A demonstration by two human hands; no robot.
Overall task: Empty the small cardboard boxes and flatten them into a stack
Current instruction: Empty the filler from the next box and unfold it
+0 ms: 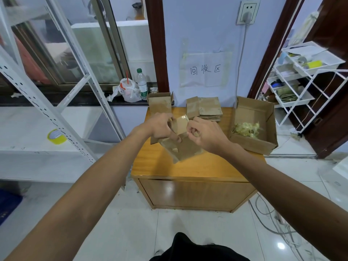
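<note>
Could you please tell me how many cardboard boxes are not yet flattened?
3: the held box between left hand and right hand; a small box at the cabinet's back left; a large open box at right.

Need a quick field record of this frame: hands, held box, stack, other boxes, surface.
left hand: grips the small box from its left side
right hand: pinches the small box at its upper right edge
small box: held over the cabinet top, tilted, flaps open
flattened stack: rear centre of the cabinet top, by the wall
upright box: rear left, flaps open, not yet flattened
large open box: right side, holds yellowish scraps
</note>
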